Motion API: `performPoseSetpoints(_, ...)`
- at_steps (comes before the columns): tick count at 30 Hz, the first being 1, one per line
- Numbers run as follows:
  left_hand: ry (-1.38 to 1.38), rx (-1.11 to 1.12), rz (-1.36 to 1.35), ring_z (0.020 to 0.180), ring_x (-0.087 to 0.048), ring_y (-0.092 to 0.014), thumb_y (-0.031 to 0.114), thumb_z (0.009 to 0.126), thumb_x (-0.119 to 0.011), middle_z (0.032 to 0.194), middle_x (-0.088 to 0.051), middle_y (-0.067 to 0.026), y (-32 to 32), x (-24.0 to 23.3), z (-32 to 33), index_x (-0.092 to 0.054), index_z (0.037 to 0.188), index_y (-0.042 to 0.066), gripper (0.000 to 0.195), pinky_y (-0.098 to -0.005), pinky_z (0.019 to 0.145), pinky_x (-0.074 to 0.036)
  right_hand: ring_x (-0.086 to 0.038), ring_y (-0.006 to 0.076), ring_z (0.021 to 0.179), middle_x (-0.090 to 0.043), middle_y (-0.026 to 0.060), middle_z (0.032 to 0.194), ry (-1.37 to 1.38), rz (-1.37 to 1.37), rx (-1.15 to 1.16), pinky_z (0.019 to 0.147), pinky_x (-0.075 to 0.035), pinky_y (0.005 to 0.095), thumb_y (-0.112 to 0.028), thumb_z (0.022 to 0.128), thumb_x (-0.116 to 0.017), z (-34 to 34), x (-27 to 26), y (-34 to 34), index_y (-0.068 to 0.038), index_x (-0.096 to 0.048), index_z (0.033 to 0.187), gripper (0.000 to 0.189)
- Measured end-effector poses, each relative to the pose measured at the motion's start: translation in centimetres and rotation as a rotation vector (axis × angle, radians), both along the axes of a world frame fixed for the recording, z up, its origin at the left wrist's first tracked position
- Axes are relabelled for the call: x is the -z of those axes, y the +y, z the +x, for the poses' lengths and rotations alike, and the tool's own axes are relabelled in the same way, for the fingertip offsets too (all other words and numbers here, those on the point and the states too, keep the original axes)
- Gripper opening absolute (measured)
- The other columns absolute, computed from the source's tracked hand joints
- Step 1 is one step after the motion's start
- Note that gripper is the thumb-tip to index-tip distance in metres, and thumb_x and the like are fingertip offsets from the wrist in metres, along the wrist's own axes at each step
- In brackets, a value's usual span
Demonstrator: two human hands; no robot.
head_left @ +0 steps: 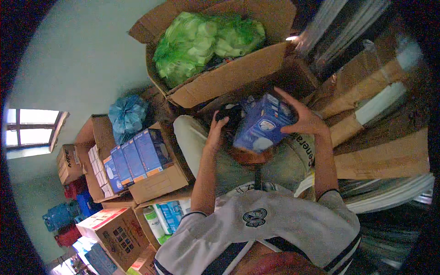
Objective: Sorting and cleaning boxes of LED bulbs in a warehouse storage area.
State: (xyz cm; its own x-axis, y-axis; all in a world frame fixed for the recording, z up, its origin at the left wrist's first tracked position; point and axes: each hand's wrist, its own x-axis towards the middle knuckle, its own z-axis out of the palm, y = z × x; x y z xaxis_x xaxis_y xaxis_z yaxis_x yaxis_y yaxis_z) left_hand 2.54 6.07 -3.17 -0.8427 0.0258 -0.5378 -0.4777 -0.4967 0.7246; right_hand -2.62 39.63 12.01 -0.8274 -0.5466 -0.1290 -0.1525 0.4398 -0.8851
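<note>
My left hand [216,132] is at the left end of a dark, rounded object [229,115], with thumb and fingers closed on it. What the object is cannot be made out. Right beside it, above my lap, is a blue printed cardboard box [263,125], tilted and blurred. My right hand [307,118] is around the box's right end, its thumb and fingers spread wide; whether it bears the box's weight is not clear. Beneath the blue box, a brown-orange surface [252,157] shows in part.
A large open carton [223,80] holds green plastic bags [202,41]. At left, another carton [156,185] holds blue boxes [132,156], near a blue plastic bag [127,115]. Flattened cardboard [381,156] lies at right. A carton below left holds packaged goods [165,218].
</note>
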Motion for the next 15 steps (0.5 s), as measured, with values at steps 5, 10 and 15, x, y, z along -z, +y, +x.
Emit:
performPoseSetpoints(5, 0.087, 0.123, 0.039, 0.131, -0.049, -0.028, 0.033, 0.091, -0.073, 0.147, -0.048, -0.0154, 7.0, -6.9, 0.3, -0.032, 0.156, 0.008, 0.08, -0.0388, 0.113, -0.036, -0.055, 0.0262, 0.126, -0.058, 0.0134, 0.139, -0.175, -0.539, 0.385, 0.111, -0.04, 0.0375, -0.044, 0.082, -0.076, 0.9, 1.9, -2.4, -0.011, -0.036, 0.157, 0.091)
performPoseSetpoints(10, 0.646, -0.027, -0.632, 0.136, -0.047, -0.032, 0.01, 0.094, -0.065, 0.145, -0.052, -0.0182, 10.4, -13.7, 4.9, -0.039, 0.153, 0.005, 0.064, -0.0419, 0.117, -0.032, -0.055, 0.0236, 0.129, -0.059, 0.0138, 0.141, -0.289, -1.035, 0.836, 0.112, -0.041, 0.0413, -0.057, 0.094, -0.057, 1.6, 9.7, -1.9, -0.003, -0.059, 0.138, 0.069)
performPoseSetpoints(15, 1.195, 0.265, -1.025, 0.138, -0.046, -0.039, 0.016, 0.089, -0.069, 0.147, -0.052, -0.0182, 9.9, -16.8, 9.8, -0.051, 0.144, 0.005, 0.06, -0.0452, 0.118, -0.034, -0.055, 0.024, 0.128, -0.059, 0.0136, 0.14, -0.516, -1.134, 0.752, 0.111, -0.042, 0.0415, -0.058, 0.094, -0.057, 8.5, 10.5, -2.0, -0.003, -0.059, 0.137, 0.069)
